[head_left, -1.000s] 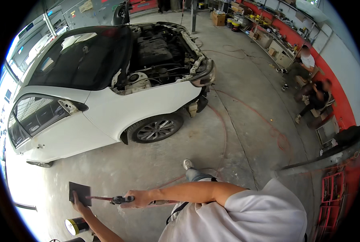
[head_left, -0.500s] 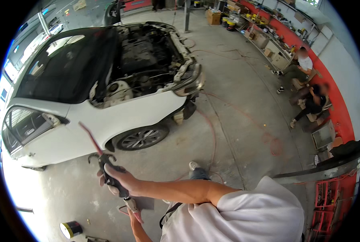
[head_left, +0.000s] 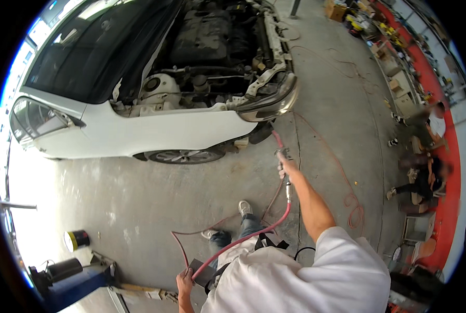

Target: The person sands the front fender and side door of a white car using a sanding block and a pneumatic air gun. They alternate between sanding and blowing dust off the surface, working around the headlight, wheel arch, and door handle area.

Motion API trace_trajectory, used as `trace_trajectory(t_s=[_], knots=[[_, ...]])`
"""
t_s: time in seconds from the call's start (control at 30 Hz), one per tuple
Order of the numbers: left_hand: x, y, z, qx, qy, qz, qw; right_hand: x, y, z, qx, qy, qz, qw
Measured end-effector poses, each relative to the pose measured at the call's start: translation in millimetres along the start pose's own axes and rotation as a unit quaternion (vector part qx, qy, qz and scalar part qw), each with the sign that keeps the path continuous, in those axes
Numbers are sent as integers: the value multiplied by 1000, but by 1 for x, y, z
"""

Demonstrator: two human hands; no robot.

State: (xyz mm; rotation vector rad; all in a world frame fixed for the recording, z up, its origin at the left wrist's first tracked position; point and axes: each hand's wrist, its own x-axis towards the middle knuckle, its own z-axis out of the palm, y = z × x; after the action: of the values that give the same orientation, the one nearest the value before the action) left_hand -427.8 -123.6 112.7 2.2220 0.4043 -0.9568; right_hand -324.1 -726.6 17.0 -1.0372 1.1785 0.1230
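My right hand (head_left: 286, 168), arm stretched forward, is closed round the grip of an air blow gun (head_left: 287, 180). The gun's red nozzle tube (head_left: 277, 139) points toward the front corner of a white car (head_left: 170, 133). From the gun's lower end a red air hose (head_left: 243, 239) curves down to my left hand (head_left: 185, 281), low beside my body. My left fingers are closed round the hose. A dark grey flat piece (head_left: 204, 272) shows next to that hand; whether the fingers hold it too is unclear.
The car's engine bay (head_left: 201, 47) lies uncovered, its front bumper off. A thin hose (head_left: 354, 201) coils on the floor. Two people sit at the right by a red wall, near cluttered shelves (head_left: 400, 78). A black-and-yellow bucket (head_left: 77, 240) and blue equipment (head_left: 79, 284) are at lower left.
My right hand has swung the blow gun from the car's side rightward to its front corner. My left hand has separated from the gun, the hose now stretching between them. The view has shifted.
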Motion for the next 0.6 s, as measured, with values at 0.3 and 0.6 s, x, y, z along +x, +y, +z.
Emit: trace_trajectory(t_s=[0.3,0.6], knots=[[-30,-34,-13,-133,235,-17,963,15,43,107,4,-154,67,986],[-36,-66,6,-179,348,-33,920,-31,33,188,-53,-240,-8,969]])
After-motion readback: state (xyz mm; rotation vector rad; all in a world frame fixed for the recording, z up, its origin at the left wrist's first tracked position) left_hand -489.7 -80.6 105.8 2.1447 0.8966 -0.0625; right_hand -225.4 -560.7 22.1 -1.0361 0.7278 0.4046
